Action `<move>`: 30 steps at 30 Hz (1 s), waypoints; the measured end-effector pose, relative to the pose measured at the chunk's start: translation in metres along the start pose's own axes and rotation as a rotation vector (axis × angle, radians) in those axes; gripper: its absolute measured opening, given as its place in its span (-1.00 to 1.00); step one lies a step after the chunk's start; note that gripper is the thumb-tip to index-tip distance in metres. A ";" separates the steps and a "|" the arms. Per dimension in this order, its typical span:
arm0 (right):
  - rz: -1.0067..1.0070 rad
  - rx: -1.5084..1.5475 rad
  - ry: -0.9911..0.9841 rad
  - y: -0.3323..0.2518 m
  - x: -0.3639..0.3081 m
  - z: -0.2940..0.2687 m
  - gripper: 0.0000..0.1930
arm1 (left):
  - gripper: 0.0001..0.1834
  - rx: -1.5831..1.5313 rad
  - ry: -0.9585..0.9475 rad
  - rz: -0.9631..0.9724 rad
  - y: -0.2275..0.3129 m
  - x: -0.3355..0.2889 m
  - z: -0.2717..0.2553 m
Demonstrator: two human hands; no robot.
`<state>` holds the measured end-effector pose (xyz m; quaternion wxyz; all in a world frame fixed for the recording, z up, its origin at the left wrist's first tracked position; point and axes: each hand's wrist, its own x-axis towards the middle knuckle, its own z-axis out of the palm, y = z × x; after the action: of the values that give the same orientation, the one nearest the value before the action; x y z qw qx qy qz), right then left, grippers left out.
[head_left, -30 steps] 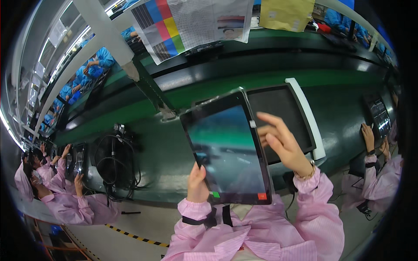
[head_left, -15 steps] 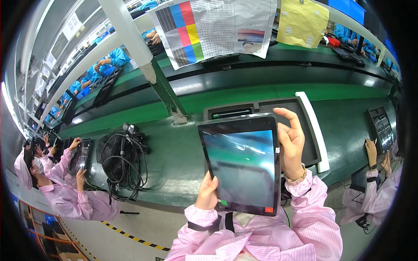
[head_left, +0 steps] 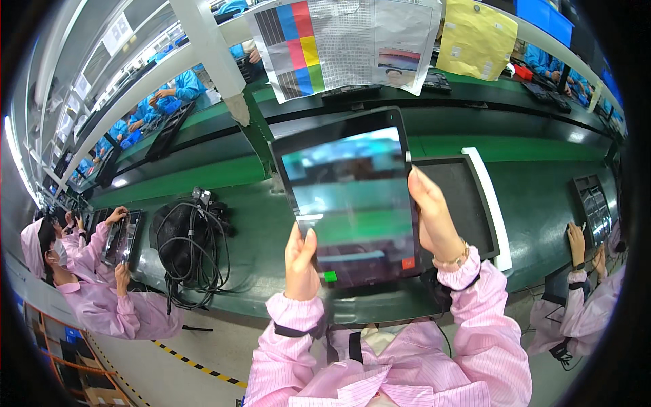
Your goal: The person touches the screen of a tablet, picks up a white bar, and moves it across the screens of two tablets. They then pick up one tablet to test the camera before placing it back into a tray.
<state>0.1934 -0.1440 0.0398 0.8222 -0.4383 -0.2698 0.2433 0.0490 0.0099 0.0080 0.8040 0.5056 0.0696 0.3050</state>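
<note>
A black-framed tablet [head_left: 349,203] is held up over the bench, its lit screen facing me. The screen shows a blurred picture of the surroundings, with a small green square at its lower left and a red one at its lower right. My left hand [head_left: 300,264] grips the tablet's lower left edge, thumb at the front. On its right edge, my right hand [head_left: 434,214] holds it with the thumb along the frame; the other fingers are mostly hidden behind. Behind the tablet lies a dark tray [head_left: 451,193] with a white strip [head_left: 487,207] along its right side.
A black bundle with coiled cables [head_left: 193,244] sits on the green bench [head_left: 254,271] to the left. A post [head_left: 234,102] rises at the back. Printed sheets [head_left: 346,47] and a yellow sheet [head_left: 477,41] hang above. Co-workers [head_left: 102,285] handle devices on both sides.
The tablet has moved up and away from me, tilting slightly. Its screen picture has changed. My right hand's raised fingers have come down to hold the right edge.
</note>
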 end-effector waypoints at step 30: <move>-0.251 0.087 -0.006 -0.032 0.135 0.008 -0.77 | -0.71 0.236 -0.166 -0.007 0.005 0.084 -0.017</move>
<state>0.2929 -0.0693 0.1019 0.8636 -0.3643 -0.3141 0.1511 0.1072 0.0718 0.0208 0.7431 0.6197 0.0400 0.2494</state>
